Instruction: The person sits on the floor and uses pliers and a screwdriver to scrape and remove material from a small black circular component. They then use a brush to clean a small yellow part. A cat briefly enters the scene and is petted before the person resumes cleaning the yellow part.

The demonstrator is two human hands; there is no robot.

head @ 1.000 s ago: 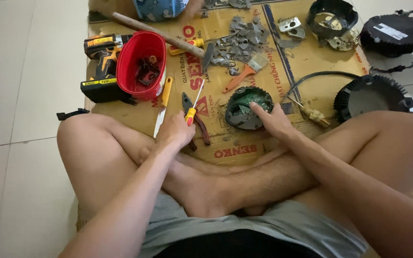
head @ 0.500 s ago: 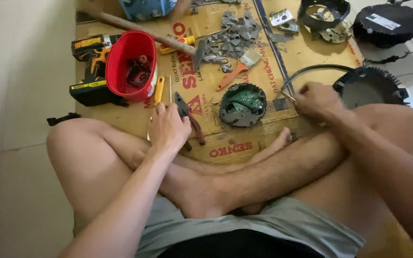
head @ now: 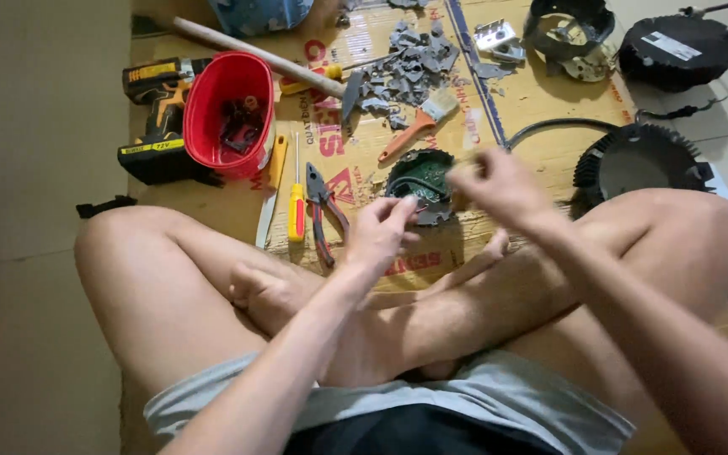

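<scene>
Person sits cross-legged on the floor, cardboard sheet (head: 541,101) spread in front. Far left: yellow-black cordless drill (head: 155,118), red bucket (head: 227,109) just right of it. Then yellow screwdriver (head: 297,206) and pliers (head: 323,211) lying side by side. Left hand (head: 378,232) has fingers half curled, tips touching the near edge of the round green circuit board (head: 421,179) at centre of the cardboard; grasp unclear, cannot tell. Right hand (head: 499,187) is blurred, raised just right of the board, fingers pinched together; what it holds cannot be told. Black finned housing (head: 642,160) right.
</scene>
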